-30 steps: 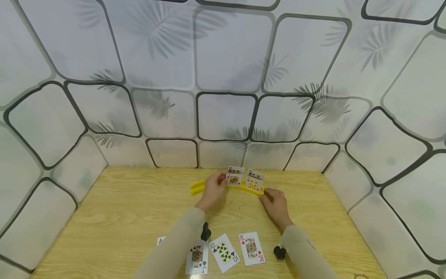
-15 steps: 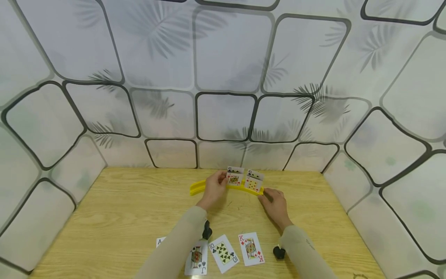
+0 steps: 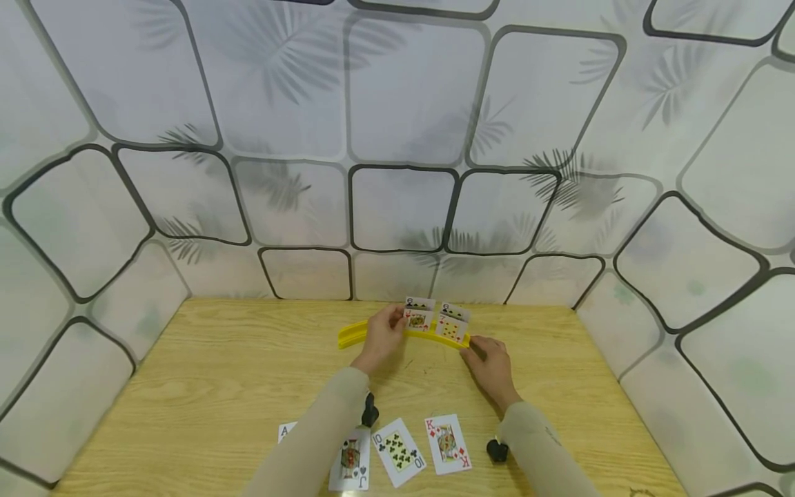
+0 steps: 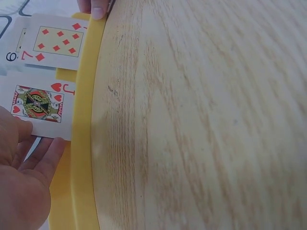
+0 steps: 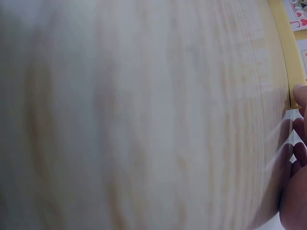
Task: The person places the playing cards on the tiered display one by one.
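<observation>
A curved yellow card holder stands near the back of the table, with two pairs of cards upright in it. The left hand pinches the left edge of the jack of hearts, whose lower edge is in the holder. Beside it stands the seven of diamonds, a black six behind it. Another black six shows behind the jack. At the holder's right end the right hand grips the yellow end between thumb and fingers; in the right wrist view its thumb lies on the front.
On the wooden table, nearer the person, lie the king of diamonds, the ten of clubs, a jack of spades and an ace partly under the left sleeve. A patterned wall covering surrounds the table's back and sides.
</observation>
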The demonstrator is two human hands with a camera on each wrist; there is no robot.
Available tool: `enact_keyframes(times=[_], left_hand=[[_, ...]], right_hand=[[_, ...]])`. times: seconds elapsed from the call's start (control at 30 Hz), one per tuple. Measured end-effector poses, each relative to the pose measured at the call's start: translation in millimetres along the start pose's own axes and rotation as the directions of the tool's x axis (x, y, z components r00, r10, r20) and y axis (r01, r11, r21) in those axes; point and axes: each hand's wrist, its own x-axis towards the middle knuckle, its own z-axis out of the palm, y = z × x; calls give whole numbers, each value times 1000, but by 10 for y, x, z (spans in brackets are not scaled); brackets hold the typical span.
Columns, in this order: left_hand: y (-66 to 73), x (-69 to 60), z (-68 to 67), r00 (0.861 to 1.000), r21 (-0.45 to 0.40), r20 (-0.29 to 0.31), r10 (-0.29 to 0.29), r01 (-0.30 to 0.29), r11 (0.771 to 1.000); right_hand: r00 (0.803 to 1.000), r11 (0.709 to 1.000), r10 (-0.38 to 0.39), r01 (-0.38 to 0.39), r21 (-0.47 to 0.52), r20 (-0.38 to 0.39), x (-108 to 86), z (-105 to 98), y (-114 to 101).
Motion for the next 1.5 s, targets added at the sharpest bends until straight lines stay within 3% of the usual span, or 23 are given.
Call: enact_keyframes(times=[0.4,0.83,1.5], left_hand=[[2,-7,10,999,-18,26,-43,43,999],[10,-13,10,993,33,23,-114,113,993],[4,-8,-10,995,116,18,-98,95,989]], right_hand=[[1000,1000,4,-4,1,-2,-13,-3,-10],[1000,1000,16,-16,2,2,-18,-12,-18],[1000,1000,12,-12,11,-4,-8,0,-14]])
